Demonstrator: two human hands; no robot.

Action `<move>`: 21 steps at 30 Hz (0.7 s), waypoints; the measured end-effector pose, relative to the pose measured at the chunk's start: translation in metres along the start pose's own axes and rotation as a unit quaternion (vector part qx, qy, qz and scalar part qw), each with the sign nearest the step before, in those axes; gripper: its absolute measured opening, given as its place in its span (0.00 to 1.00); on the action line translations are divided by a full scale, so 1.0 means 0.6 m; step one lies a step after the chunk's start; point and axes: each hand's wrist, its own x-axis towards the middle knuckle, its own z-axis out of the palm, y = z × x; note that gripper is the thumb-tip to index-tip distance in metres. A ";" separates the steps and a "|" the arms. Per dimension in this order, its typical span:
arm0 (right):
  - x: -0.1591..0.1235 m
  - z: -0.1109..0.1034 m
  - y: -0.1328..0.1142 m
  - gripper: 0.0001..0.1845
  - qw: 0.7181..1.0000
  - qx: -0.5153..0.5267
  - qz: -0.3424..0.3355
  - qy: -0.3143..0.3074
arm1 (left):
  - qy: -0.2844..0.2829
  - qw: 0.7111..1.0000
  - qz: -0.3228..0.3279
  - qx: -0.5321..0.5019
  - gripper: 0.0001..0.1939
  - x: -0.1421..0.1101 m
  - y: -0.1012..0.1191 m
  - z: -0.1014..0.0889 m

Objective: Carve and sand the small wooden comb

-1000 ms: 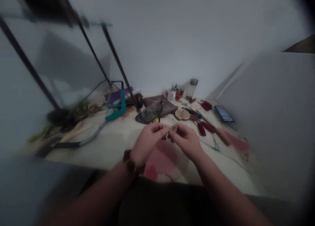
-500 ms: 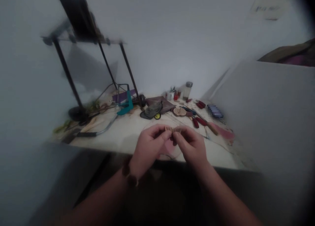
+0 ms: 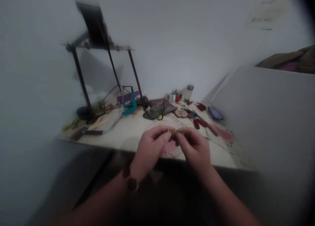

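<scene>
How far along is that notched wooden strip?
Done: the wooden strip already has a row of notches along one edge. In hand: left hand and right hand pinch it, no tool held. Left: unclear; red-handled carving tools lie on the bench.

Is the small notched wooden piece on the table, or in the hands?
In the hands: the left hand and right hand pinch the notched wooden piece.

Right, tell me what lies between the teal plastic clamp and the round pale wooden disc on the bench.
The head view shows a dark grey cloth bundle, a small yellow object at its edge, and behind them a flat brown leather pad.
</scene>
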 end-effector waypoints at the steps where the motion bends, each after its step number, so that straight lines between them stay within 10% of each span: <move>1: -0.001 0.001 0.000 0.05 1.000 -0.014 -0.008 0.002 | 0.005 1.000 -0.001 -0.006 0.08 -0.001 -0.001 0.000; 21: -0.008 0.019 0.043 0.17 0.968 0.196 0.151 -0.033 | -0.032 0.999 0.004 0.002 0.09 0.000 -0.019 -0.007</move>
